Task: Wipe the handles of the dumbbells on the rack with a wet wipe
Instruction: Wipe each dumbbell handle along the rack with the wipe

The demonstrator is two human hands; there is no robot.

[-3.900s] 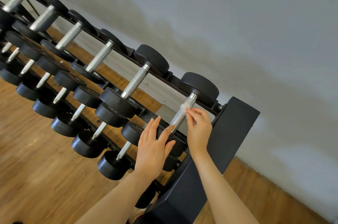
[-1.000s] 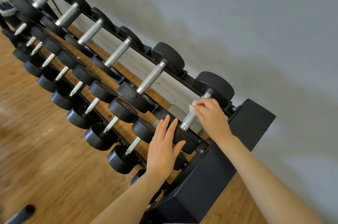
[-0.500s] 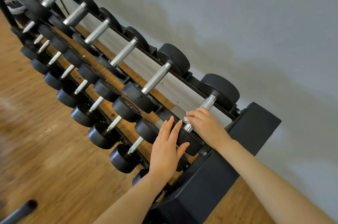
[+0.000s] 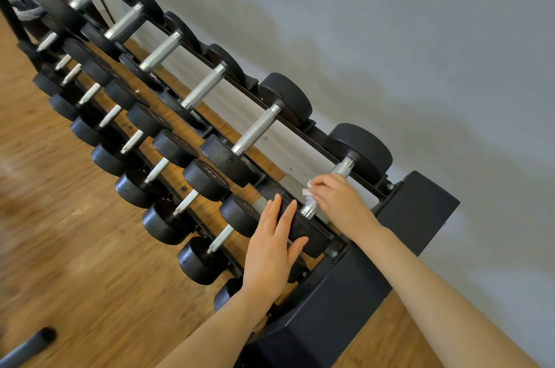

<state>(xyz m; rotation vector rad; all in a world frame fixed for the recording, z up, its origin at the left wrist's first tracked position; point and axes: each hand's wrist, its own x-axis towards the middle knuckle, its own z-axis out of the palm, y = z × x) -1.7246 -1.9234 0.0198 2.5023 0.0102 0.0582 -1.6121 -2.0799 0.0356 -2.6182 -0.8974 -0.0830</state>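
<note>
White wet wipe in the right hand, curled round the end dumbbell's handle at the rack's top right end, has slid down from the far head — stroke nearly done — left hand flat, steadying the near head

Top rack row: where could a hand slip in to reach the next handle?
Open gap between the end dumbbell's handle, which the right hand grips through the wet wipe, and the next handle; pale backing strip shows there. Crowded at the near head, under the left hand.
</note>
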